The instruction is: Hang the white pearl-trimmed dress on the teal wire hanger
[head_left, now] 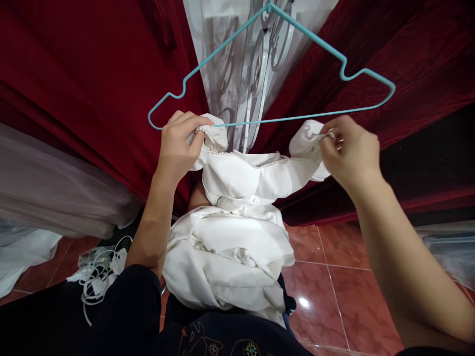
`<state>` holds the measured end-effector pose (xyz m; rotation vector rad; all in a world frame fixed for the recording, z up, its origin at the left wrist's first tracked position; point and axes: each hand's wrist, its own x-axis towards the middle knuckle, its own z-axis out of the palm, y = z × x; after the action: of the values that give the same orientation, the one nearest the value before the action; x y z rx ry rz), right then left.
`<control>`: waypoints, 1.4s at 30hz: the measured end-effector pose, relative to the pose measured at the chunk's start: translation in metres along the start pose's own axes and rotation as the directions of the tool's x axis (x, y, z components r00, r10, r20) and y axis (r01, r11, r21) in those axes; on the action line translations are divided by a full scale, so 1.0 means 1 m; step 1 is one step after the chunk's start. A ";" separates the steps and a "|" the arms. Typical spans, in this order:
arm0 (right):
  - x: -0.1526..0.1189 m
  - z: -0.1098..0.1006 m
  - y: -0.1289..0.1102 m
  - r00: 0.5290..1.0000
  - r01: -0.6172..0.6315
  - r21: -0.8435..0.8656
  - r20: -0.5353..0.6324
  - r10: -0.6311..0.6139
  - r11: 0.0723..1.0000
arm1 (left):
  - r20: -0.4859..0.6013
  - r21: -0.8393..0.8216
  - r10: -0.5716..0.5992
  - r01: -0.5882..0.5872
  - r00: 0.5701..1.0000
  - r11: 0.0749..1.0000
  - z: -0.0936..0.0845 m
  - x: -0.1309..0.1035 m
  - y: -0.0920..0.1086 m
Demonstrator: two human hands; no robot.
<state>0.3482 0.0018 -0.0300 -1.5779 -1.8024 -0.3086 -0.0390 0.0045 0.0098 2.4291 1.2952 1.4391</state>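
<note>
A white dress point(243, 178) with pearl trim along its neckline and puffed sleeves is stretched between my hands, its skirt gathered over my lap. My left hand point(180, 143) pinches the pearl-edged shoulder at the left sleeve. On the other side, my right hand point(351, 151) grips the trim by the right sleeve. A light-blue hanger point(308, 32) is just above the dress. Its bottom bar passes close to my left fingers; whether they also hold it I cannot tell. The hanger's hook is cut off or hidden at the top.
Dark red curtains point(92, 74) hang on both sides, with white ornate metalwork point(260, 74) between them. White cables point(98, 282) lie tangled at the lower left. Reddish floor tiles point(334, 287) show at the lower right. Pale sheer fabric point(55, 183) hangs at the left.
</note>
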 end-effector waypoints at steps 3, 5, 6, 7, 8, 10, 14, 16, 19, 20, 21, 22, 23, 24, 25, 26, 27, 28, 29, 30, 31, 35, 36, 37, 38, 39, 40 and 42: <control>-0.010 -0.007 -0.054 0.946 0.297 0.137 -0.179 -0.272 0.945 | -0.021 0.008 0.012 -0.012 1.000 1.000 0.004 0.001 0.001; -0.008 -0.006 -0.078 0.909 0.364 0.178 -0.284 -0.306 0.914 | -0.025 0.010 0.025 -0.025 0.999 1.000 0.004 0.001 0.003; -0.004 -0.004 -0.087 0.911 0.350 0.193 -0.298 -0.285 0.917 | -0.025 0.009 0.032 -0.032 0.999 0.999 0.004 0.001 0.003; 0.001 -0.001 -0.092 0.924 0.317 0.206 -0.289 -0.252 0.926 | -0.026 0.009 0.038 -0.038 0.999 0.999 0.004 0.001 0.004; 0.006 0.002 -0.096 0.940 0.275 0.214 -0.264 -0.215 0.937 | -0.027 0.011 0.043 -0.042 0.999 0.999 0.003 0.001 0.004; 0.016 0.009 -0.098 0.968 0.210 0.217 -0.181 -0.172 0.953 | -0.030 0.025 0.046 -0.045 0.998 0.999 0.001 0.002 0.002; 0.025 0.017 -0.092 0.971 0.234 0.174 -0.093 -0.221 0.956 | -0.056 0.034 0.038 -0.036 0.998 0.999 0.002 -0.003 0.000; 0.024 0.015 -0.088 0.956 0.279 0.153 -0.140 -0.259 0.948 | -0.164 0.023 0.065 -0.062 0.984 0.998 0.006 -0.016 0.000; 0.021 0.007 -0.085 0.942 0.314 0.135 -0.171 -0.290 0.940 | -0.349 0.030 0.198 -0.200 0.916 0.979 0.013 -0.045 0.002; 0.020 0.005 -0.085 0.943 0.312 0.126 -0.159 -0.292 0.942 | -0.340 0.009 0.208 -0.218 0.917 0.976 0.014 -0.054 0.002; 0.019 0.002 -0.085 0.944 0.310 0.118 -0.152 -0.292 0.943 | -0.300 -0.039 0.161 -0.181 0.940 0.983 0.015 -0.063 0.000; 0.018 0.000 -0.086 0.943 0.312 0.115 -0.153 -0.294 0.943 | -0.236 -0.113 0.053 -0.082 0.970 0.990 0.014 -0.070 -0.004; 0.017 -0.001 -0.087 0.941 0.318 0.118 -0.164 -0.298 0.941 | -0.171 -0.200 -0.105 0.070 0.980 0.977 0.012 -0.074 -0.011; 0.017 -0.002 -0.088 0.938 0.323 0.126 -0.174 -0.300 0.938 | -0.128 -0.287 -0.283 0.238 0.950 0.928 0.009 -0.075 -0.019; 0.016 -0.003 -0.089 0.937 0.323 0.133 -0.184 -0.297 0.937 | -0.112 -0.366 -0.441 0.375 0.891 0.851 0.005 -0.073 -0.030; 0.016 -0.003 -0.090 0.939 0.316 0.136 -0.186 -0.289 0.939 | -0.119 -0.435 -0.556 0.460 0.823 0.774 -0.001 -0.069 -0.043; 0.016 -0.003 -0.091 0.944 0.302 0.133 -0.178 -0.277 0.944 | -0.143 -0.479 -0.622 0.496 0.770 0.724 -0.007 -0.062 -0.056; 0.016 -0.003 -0.092 0.951 0.284 0.125 -0.164 -0.263 0.951 | -0.171 -0.486 -0.639 0.500 0.750 0.717 -0.014 -0.052 -0.070; 0.016 -0.004 -0.092 0.955 0.273 0.115 -0.155 -0.254 0.955 | -0.207 -0.471 -0.626 0.484 0.752 0.738 -0.022 -0.041 -0.083; 0.016 -0.004 -0.092 0.954 0.275 0.110 -0.153 -0.257 0.955 | -0.241 -0.438 -0.589 0.455 0.772 0.776 -0.030 -0.027 -0.095; 0.017 -0.004 -0.092 0.949 0.289 0.113 -0.162 -0.270 0.950 | -0.276 -0.394 -0.539 0.418 0.796 0.819 -0.037 -0.012 -0.104; 0.016 -0.005 -0.092 0.915 0.372 0.157 -0.226 -0.333 0.915 | -0.306 -0.153 -0.340 0.306 0.889 0.940 -0.051 0.050 -0.113; 0.016 -0.005 -0.092 0.910 0.384 0.164 -0.235 -0.342 0.909 | -0.274 -0.128 -0.299 0.274 0.914 0.953 -0.049 0.063 -0.110; 0.016 -0.005 -0.092 0.905 0.393 0.169 -0.242 -0.349 0.904 | -0.225 -0.085 -0.223 0.209 0.949 0.974 -0.046 0.074 -0.105; 0.015 -0.004 -0.091 0.902 0.400 0.173 -0.249 -0.353 0.900 | -0.171 -0.071 -0.162 0.152 0.972 0.986 -0.042 0.082 -0.100; 0.015 -0.004 -0.091 0.898 0.406 0.178 -0.257 -0.356 0.896 | -0.115 -0.068 -0.103 0.096 0.988 0.993 -0.038 0.088 -0.095; 0.015 -0.004 -0.091 0.896 0.411 0.184 -0.264 -0.358 0.893 | -0.079 -0.074 -0.047 0.041 0.996 0.996 -0.034 0.091 -0.090; 0.016 -0.004 -0.090 0.891 0.422 0.199 -0.274 -0.363 0.885 | 0.030 -0.056 0.080 -0.079 0.996 0.995 -0.031 0.092 -0.078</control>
<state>0.2655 -0.0087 0.0068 -0.9474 -1.8843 -0.4119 -0.0909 0.1056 0.0604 2.4839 1.1492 1.4278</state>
